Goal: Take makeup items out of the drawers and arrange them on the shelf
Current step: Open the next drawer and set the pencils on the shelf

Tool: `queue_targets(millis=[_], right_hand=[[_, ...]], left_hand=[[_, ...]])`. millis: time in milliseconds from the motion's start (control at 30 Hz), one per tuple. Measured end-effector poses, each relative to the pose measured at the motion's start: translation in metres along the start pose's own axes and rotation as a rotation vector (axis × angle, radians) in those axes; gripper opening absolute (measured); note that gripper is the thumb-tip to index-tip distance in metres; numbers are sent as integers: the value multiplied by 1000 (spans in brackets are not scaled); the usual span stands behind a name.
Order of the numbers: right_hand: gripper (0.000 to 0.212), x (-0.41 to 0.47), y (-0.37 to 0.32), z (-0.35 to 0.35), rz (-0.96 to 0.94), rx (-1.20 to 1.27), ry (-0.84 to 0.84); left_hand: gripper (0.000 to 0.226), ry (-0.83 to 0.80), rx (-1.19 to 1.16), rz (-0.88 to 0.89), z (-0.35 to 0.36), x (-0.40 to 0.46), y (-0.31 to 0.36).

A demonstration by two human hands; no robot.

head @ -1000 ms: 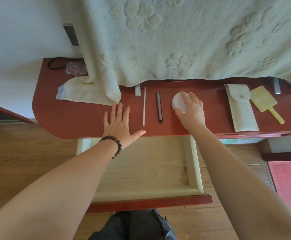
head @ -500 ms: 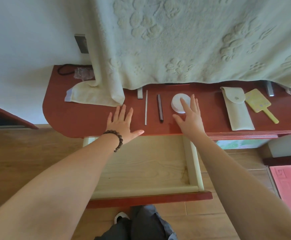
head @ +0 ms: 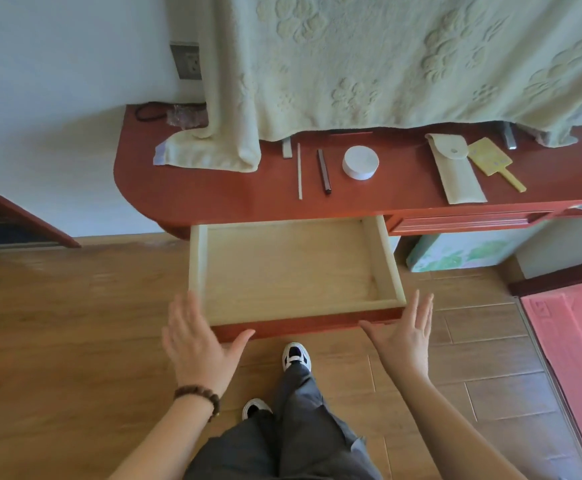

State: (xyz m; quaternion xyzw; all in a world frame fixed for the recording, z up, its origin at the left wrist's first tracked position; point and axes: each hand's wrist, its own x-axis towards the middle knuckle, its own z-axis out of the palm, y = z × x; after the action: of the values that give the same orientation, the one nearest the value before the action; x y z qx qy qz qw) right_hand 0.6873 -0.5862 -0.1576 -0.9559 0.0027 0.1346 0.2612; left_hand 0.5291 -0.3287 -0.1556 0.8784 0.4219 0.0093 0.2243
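Observation:
A pale wooden drawer [head: 383,261] with a red front stands pulled out below the red shelf [head: 213,199]; nothing lies inside it. On the shelf sit a white round jar [head: 360,162], a dark pencil [head: 324,172], a thin white stick [head: 299,170], a cream pouch [head: 457,169] and a yellow hand mirror [head: 492,161]. My left hand [head: 199,344] is flat with fingers straight at the drawer front's left corner. My right hand [head: 405,336] is spread at the right corner. Neither holds anything.
A cream blanket [head: 386,60] hangs over the shelf's back and left part. A wall socket [head: 186,60] is on the left wall. A pink mat [head: 573,341] lies on the wooden floor at right. My legs and shoes [head: 295,355] stand below the drawer.
My right hand let go of the white jar, which stays on the shelf. Both hands came back from the shelf down to the drawer front's corners, and the view pulled back.

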Motion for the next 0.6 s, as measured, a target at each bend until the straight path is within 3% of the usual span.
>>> queue_targets(millis=[100,200,367,600], right_hand=[[128,-12,9,12,164,144,-26],[129,-10,4,20,248,286,-15],[128,-6,-1,27,297,335,60],[119,10,-4,24,293,354,123]], left_hand=[[138,-39,-263,-329,5,-18,-21],[136,-57,-545,-558,7,-15,-22],[120,-33,-542,-607,12,-4,-16],[118,-18,-559,-624,10,14,-11]])
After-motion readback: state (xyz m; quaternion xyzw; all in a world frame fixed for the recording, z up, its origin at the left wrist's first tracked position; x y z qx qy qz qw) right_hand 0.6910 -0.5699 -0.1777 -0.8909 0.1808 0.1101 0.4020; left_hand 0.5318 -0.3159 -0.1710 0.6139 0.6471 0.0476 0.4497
